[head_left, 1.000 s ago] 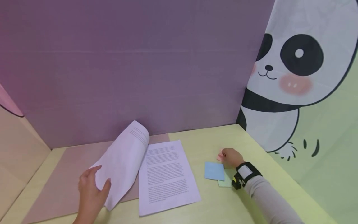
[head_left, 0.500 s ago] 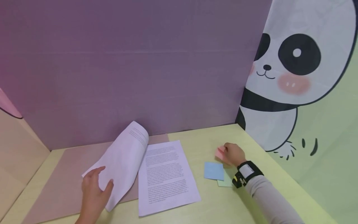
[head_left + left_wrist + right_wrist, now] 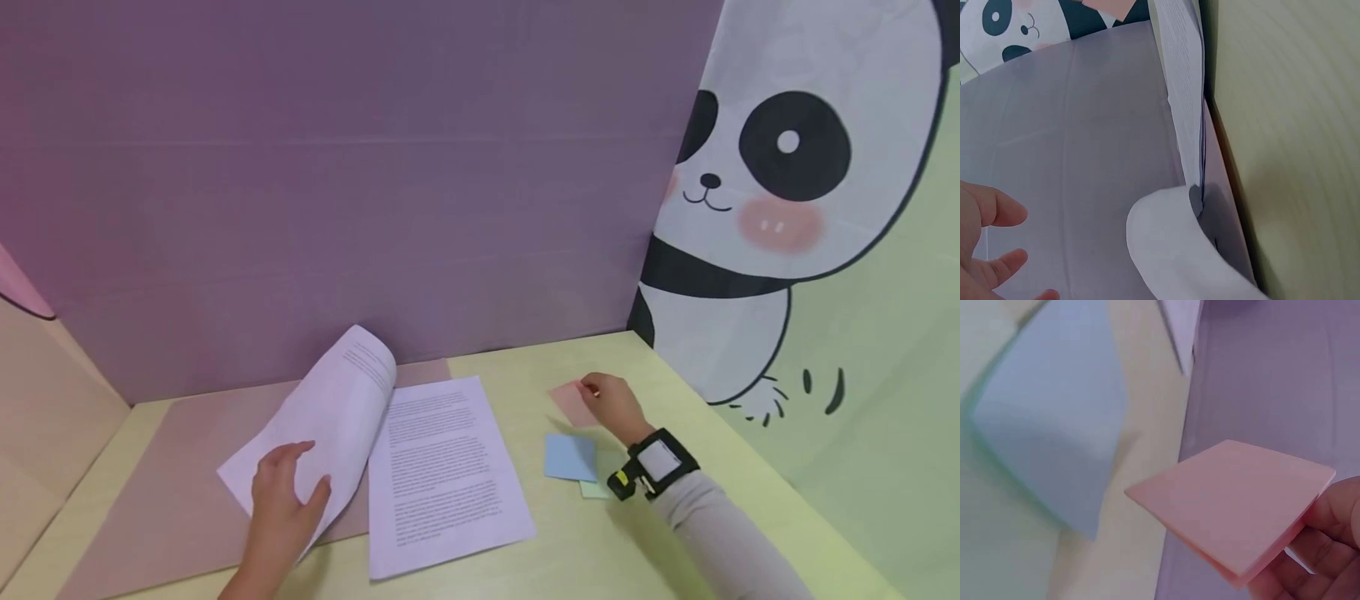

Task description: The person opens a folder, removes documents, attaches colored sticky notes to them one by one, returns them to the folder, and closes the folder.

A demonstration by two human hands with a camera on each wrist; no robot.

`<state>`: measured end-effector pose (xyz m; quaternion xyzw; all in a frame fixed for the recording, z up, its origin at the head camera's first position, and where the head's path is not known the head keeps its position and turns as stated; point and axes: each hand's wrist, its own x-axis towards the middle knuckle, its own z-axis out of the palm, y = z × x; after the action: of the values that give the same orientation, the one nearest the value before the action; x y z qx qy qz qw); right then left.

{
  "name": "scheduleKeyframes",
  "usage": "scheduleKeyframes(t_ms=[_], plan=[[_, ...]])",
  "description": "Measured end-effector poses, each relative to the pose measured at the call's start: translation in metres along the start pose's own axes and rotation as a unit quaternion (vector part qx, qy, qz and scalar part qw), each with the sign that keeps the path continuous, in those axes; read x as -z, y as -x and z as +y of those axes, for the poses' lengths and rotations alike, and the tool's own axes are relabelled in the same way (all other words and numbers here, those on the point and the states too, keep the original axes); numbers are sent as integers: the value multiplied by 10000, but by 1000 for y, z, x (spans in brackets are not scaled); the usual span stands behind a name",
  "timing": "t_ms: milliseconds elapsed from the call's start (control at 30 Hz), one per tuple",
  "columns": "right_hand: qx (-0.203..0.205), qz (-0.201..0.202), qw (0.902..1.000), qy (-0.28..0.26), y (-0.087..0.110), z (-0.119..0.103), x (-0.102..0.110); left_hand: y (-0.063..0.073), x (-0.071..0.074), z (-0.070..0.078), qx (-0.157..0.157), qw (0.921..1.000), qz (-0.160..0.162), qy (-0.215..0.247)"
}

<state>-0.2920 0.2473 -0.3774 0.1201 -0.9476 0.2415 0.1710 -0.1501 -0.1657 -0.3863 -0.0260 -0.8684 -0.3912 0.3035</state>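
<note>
My right hand (image 3: pixel 617 408) pinches a small pad of pink sticky notes (image 3: pixel 570 404) by one edge, above the table. In the right wrist view the pink pad (image 3: pixel 1229 503) is tilted, with its flat face showing and thumb and fingers at its right corner. My left hand (image 3: pixel 283 508), fingers spread and loosely bent, is over a folded-back printed page (image 3: pixel 326 417) and holds nothing. Whether it touches the page cannot be told. To the right of that page lies a flat printed sheet (image 3: pixel 450 475), full of text.
A blue sticky pad (image 3: pixel 570 457) partly covers a green one (image 3: pixel 595 490) on the light wooden table (image 3: pixel 517 392), just below the right hand. Under the pages lies a mauve board (image 3: pixel 165 492). A purple backdrop (image 3: pixel 337 183) stands behind, a panda-printed one (image 3: pixel 795 242) at right.
My right hand has lifted the pink pad and carried it slightly up and left, off the area by the green pad. My left hand has shifted right over the curled page.
</note>
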Motion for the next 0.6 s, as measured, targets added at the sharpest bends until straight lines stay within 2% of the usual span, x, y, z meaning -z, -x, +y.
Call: scheduleKeyframes(t_ms=[167, 367, 433, 533, 600], plan=[[229, 14, 9990, -396, 3, -15, -1, 1, -11, 5, -94, 9998, -188, -1], [410, -9, 9963, -749, 7, -36, -1, 2, -25, 12, -490, 9983, -294, -138], [383, -101, 9958, -828, 9, -44, -2, 2, -31, 14, -468, 9980, -420, -112], [316, -244, 9950, -912, 12, -54, -6, 1, -39, 17, -262, 9972, -696, -71], [287, -333, 9941, -988, 14, -61, -11, 1, -45, 18, -280, 9963, -807, -87]])
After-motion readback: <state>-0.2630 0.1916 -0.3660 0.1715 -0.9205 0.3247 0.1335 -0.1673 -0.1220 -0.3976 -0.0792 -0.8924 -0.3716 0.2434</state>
